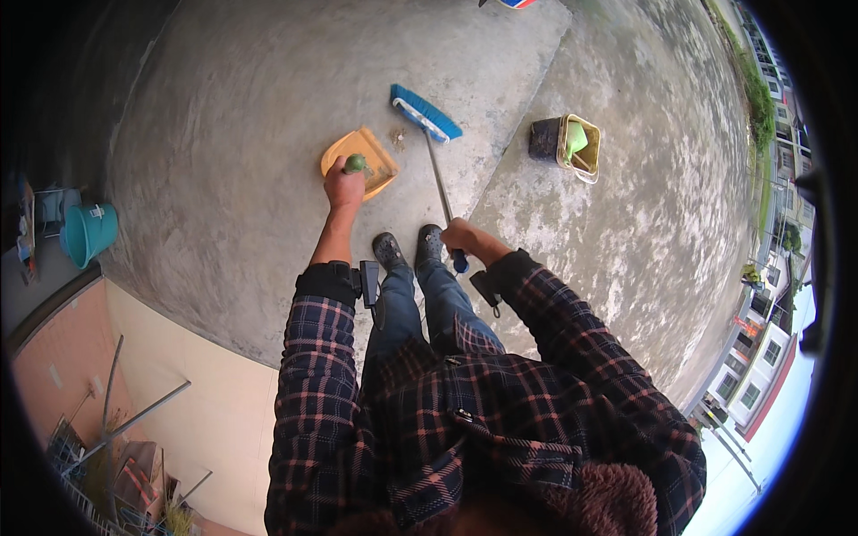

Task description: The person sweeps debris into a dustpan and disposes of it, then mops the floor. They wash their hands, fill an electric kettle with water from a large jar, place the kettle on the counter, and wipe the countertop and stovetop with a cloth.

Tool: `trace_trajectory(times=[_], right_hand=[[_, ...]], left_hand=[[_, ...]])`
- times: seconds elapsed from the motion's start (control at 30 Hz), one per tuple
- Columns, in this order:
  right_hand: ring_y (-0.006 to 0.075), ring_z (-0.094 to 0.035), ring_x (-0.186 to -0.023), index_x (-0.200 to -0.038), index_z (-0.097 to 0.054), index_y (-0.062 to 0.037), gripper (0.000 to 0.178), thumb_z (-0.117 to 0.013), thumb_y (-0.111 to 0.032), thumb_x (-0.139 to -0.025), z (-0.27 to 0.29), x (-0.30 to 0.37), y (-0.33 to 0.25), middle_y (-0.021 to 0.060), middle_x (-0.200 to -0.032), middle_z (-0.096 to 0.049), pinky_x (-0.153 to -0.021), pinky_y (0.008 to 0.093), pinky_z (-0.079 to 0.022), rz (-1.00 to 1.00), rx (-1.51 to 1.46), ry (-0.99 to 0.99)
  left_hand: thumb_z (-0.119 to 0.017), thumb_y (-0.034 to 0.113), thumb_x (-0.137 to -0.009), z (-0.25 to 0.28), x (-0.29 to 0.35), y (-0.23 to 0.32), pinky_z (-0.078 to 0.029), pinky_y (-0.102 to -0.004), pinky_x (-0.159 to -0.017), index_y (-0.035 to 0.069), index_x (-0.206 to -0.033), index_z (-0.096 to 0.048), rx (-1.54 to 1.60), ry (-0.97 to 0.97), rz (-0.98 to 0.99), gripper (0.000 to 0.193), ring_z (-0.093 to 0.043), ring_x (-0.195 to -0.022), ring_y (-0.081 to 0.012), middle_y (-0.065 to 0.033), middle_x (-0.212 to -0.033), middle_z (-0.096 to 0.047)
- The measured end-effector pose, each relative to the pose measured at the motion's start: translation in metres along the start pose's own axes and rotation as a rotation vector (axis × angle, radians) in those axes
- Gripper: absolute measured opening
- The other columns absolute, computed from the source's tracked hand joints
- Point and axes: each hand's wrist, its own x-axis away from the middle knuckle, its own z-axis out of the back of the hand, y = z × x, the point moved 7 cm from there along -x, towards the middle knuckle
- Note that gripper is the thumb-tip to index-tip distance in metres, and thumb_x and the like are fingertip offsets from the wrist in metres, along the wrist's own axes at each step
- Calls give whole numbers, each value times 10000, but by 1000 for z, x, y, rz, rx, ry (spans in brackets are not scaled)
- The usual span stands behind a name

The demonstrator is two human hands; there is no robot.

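My left hand (343,185) is closed round the green-topped handle of an orange dustpan (380,161), which rests on the concrete ahead of me and to the left. In my right hand (463,238) I grip the dark end of a broom's grey stick (440,183). The broom head (427,114), with blue bristles and a white and blue base, lies on the floor beyond the dustpan. Between the bristles and the dustpan's open edge sits a small pile of debris (398,138). What the pile is made of is too small to tell.
To the right stands a dark bucket (545,140) with a pale rim and a light green thing (576,138) inside. A teal bucket (92,232) is at the far left. Below it a cream wall (192,326) borders the concrete floor (241,116). My shoes (388,250) are close by.
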Motion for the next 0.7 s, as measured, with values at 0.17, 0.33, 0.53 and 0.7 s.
trace_trajectory(times=[0.17, 0.33, 0.53, 0.7], right_hand=[[189, -573, -453, -566, -574, 9, 278, -529, -170, -774, -46, 65, -2, 97, -525, -564, -417, 328, -437, 257, -292, -287], [136, -454, -406, -703, -498, -7, 131, -531, -110, -776, -18, 144, 37, 37, -542, -475, -385, 301, -383, 77, -423, -237], [129, -466, -452, -818, -499, 1, 131, -558, -95, -751, 26, 167, 69, 33, -591, -458, -385, 291, -394, 71, -553, -203], [182, -551, -507, -758, -509, 25, 127, -542, -96, -779, 40, 115, 78, 80, -590, -514, -418, 326, -442, 69, -401, -40]], left_hand=[[-579, 318, -798, 2, -1, 7, -466, -481, -686, 46, -766, -566, -39, 19, -19, 274, -579, -813, -426, -206, -804, -621], [-552, 357, -821, 1, 2, -9, -465, -490, -706, 50, -792, -591, -71, 14, 43, 311, -577, -836, -432, -211, -826, -624], [-533, 326, -851, 8, -4, -50, -465, -477, -689, 31, -804, -585, -26, 8, 25, 304, -589, -789, -419, -210, -811, -626], [-538, 281, -891, 37, 4, -97, -443, -381, -597, 22, -787, -555, 204, -35, 135, 280, -566, -621, -255, -138, -662, -585]])
